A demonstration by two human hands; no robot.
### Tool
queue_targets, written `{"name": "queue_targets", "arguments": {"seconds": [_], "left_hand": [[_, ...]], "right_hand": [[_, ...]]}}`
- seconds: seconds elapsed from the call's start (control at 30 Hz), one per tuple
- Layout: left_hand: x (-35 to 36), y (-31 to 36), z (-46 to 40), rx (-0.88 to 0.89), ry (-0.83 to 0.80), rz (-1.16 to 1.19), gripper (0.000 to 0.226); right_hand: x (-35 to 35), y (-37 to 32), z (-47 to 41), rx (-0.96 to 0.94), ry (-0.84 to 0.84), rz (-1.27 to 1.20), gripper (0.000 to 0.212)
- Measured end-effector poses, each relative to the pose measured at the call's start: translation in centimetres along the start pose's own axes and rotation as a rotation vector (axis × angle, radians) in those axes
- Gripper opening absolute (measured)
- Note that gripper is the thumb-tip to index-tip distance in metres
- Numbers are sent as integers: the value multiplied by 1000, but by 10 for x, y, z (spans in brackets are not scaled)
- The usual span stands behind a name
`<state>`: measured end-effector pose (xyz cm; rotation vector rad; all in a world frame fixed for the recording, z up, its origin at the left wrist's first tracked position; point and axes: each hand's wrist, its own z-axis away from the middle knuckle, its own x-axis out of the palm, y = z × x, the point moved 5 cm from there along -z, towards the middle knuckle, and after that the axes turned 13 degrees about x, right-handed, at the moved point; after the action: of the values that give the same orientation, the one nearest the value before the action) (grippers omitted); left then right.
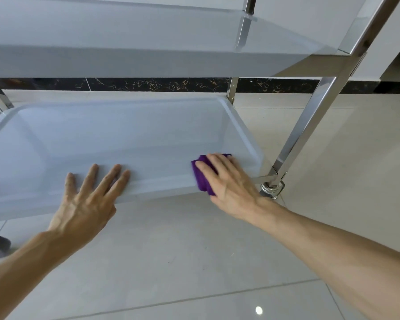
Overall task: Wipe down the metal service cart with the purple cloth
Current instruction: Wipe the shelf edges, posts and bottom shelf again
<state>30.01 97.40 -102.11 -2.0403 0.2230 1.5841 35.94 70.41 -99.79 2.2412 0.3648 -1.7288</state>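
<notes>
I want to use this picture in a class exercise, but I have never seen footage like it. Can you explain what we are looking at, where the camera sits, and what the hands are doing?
There is no machine here: a person wears one wide-angle camera on the head, looking forward and down at their own two bare hands. In front is a metal service cart with tray shelves. The right hand presses a purple cloth flat against the near right edge of the lower tray. The left hand lies open and flat on the same near edge, holding nothing. An upper shelf hangs above. A shiny leg ends in a caster on the tiled floor.
</notes>
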Motion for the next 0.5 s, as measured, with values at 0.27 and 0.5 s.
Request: {"name": "queue_targets", "arguments": {"seconds": [0.27,0.5], "left_hand": [[-8,-5,7,-7,-63,16,89],[-8,-9,10,-2,-52,16,87]], "right_hand": [[8,-70,-16,-166,-3,-25,86],[2,19,4,-40,-35,-88,89]]}}
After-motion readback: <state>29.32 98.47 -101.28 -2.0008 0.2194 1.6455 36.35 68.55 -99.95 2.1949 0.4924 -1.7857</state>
